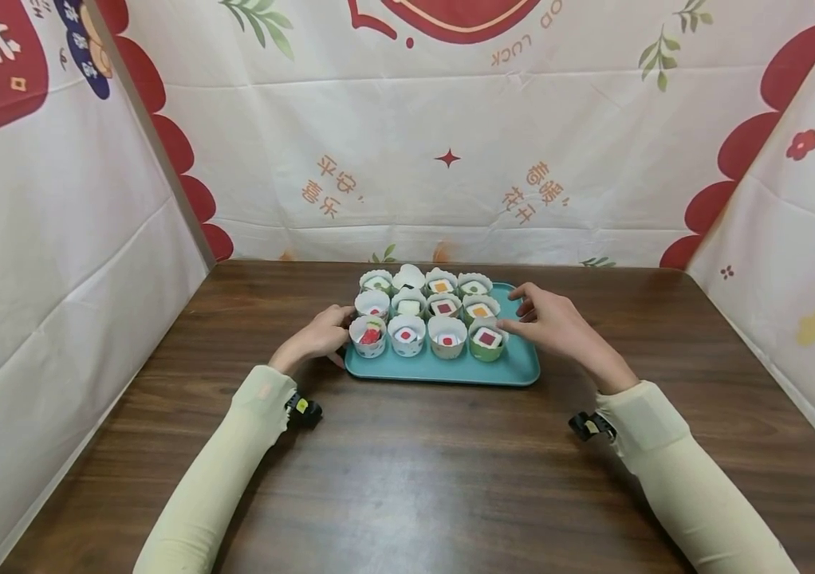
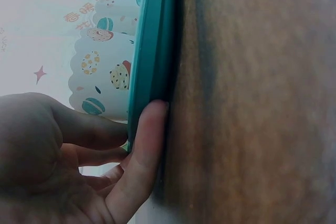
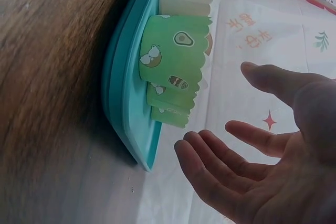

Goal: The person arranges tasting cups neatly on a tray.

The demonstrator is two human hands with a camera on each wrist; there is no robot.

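A teal tray (image 1: 443,368) lies on the brown table, bearing several scalloped paper cups (image 1: 407,335) in rows. Small pieces sit in the cups, some white with red, orange or dark centres; the front-left one holds something red. At the tray's left edge, my left hand (image 1: 323,331) pinches the rim; the left wrist view shows the thumb (image 2: 149,135) against its outer side and fingers on the inner side. My right hand (image 1: 547,319) hovers over the tray's right end, near a green cup (image 3: 176,48). Its fingers are spread and loosely bent, with nothing between them.
Around the tray extends the dark wooden table (image 1: 393,478). A printed white cloth (image 1: 450,159) hangs behind it, with more cloth on both sides. Black wrist cameras sit at both cuffs, close to the tabletop.
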